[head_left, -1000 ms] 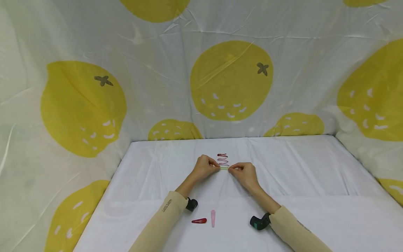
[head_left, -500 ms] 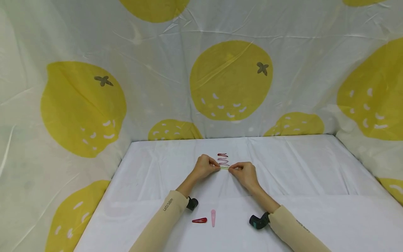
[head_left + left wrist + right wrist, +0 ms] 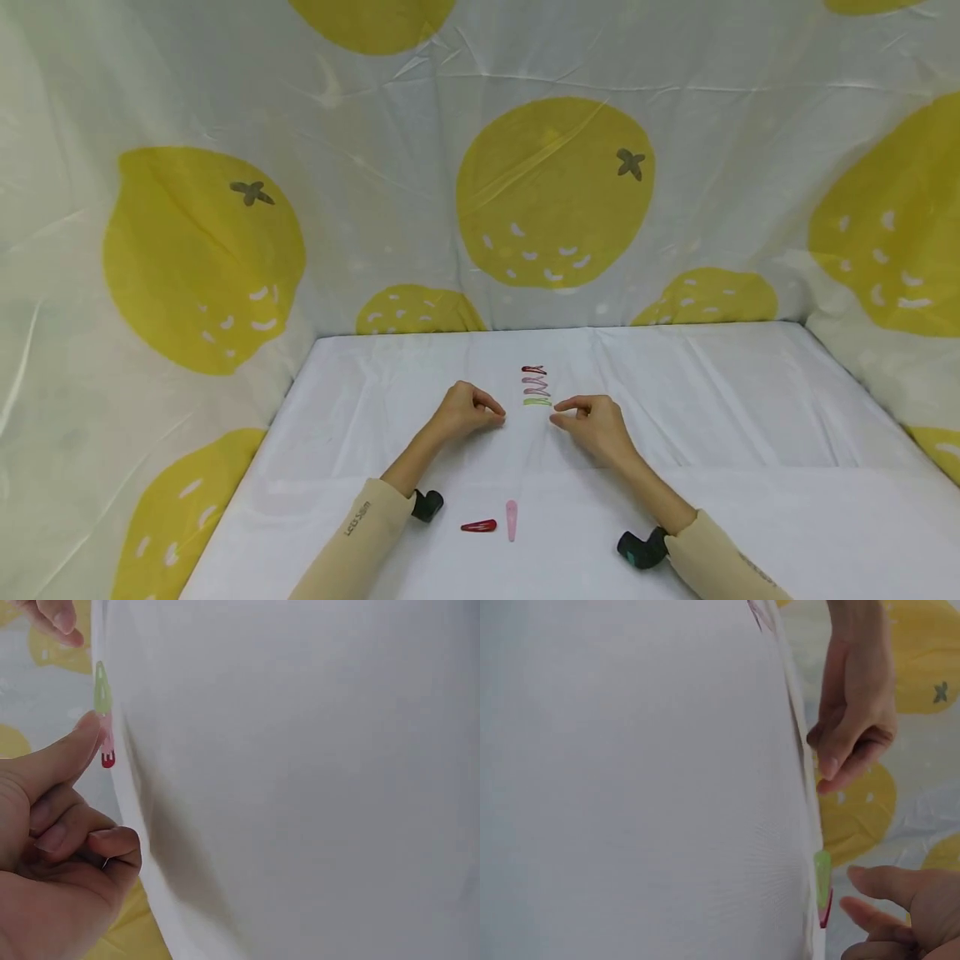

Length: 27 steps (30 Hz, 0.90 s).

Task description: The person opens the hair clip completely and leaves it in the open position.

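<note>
Left hand (image 3: 462, 411): fingers loosely curled, thumb apart; right hand (image 3: 599, 426): fingers parted, just beside the green hair clip (image 3: 536, 402).

Green hair clip (image 3: 103, 691) lying crosswise, just nearer than pink clips (image 3: 106, 735), red clip (image 3: 109, 760).

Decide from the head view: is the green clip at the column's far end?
No, the green clip is at its near end, a red clip at its far end.
</note>
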Each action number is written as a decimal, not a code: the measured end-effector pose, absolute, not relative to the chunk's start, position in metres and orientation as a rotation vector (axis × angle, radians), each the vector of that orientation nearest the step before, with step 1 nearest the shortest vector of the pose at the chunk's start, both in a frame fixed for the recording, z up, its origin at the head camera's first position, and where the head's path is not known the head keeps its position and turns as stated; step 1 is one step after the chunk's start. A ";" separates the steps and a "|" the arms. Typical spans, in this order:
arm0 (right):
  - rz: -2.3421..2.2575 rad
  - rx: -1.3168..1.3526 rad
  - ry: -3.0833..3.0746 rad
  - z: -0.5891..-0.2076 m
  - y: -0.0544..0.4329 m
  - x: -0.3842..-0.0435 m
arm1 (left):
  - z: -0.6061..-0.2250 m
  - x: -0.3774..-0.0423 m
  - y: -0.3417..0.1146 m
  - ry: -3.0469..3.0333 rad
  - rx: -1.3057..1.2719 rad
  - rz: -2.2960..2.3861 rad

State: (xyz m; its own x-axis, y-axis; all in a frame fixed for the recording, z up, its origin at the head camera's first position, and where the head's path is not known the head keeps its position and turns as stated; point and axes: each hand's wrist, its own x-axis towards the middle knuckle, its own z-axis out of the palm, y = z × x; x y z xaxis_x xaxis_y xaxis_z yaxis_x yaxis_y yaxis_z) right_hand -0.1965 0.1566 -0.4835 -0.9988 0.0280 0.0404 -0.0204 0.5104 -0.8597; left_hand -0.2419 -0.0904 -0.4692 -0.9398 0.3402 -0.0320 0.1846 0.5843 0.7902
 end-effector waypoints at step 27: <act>1.783 0.722 -2.777 -0.499 0.131 -0.109 | -0.460 -0.161 -0.094 2.328 0.642 1.121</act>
State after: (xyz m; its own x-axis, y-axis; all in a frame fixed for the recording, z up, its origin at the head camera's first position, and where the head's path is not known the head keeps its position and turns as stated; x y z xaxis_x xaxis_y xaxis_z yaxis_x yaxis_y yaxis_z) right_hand -0.1094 0.1306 -0.4986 -0.8819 -0.4705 0.0295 -0.2228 0.3607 -0.9057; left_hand -0.1612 -0.0941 -0.4605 -0.7777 0.5920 -0.2117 0.2037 0.5559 0.8059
